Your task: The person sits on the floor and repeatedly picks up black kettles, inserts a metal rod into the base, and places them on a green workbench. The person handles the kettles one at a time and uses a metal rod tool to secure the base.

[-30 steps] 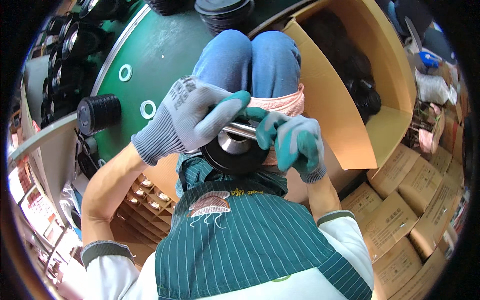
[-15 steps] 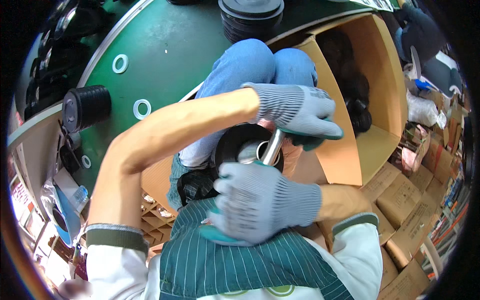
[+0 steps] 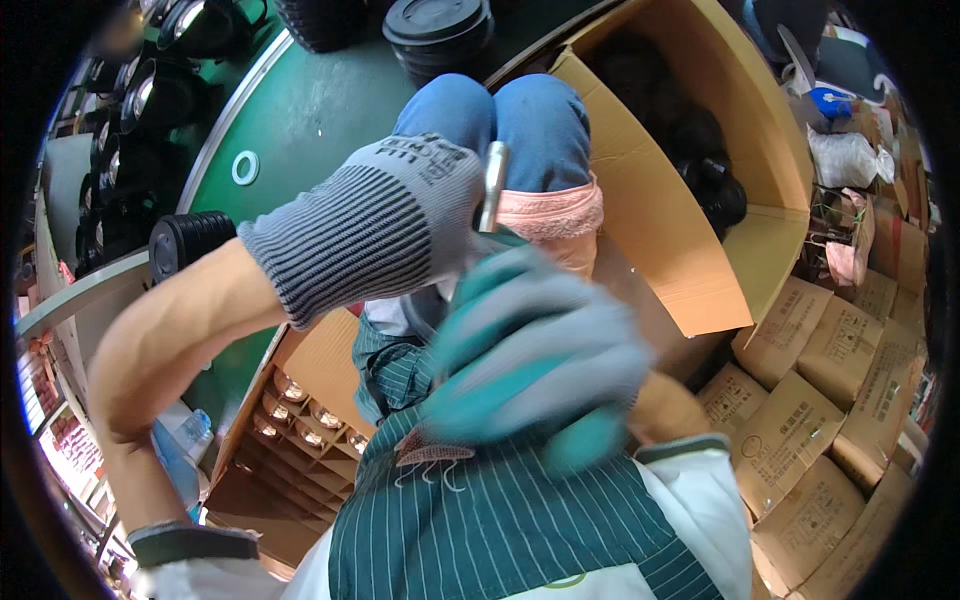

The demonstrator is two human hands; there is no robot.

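Observation:
My left hand, in a grey knit glove, is closed round a short shiny metal tube just above my knees in blue jeans. My right hand, in a grey glove with a teal palm, is raised close to the camera and blurred by motion. It sits below and right of the left hand, and I cannot see anything in it. The black round part from earlier is hidden behind both hands. A green striped apron covers my chest.
An open cardboard box with black parts stands to my right. A green table ahead carries stacked black round lids, a white ring and a black cylinder. A divided carton of shiny parts sits lower left, and stacked cartons sit lower right.
My left hand has pulled back from the right toward the middle with the metal tube. My right hand has lifted toward the camera and now hides the black round part.

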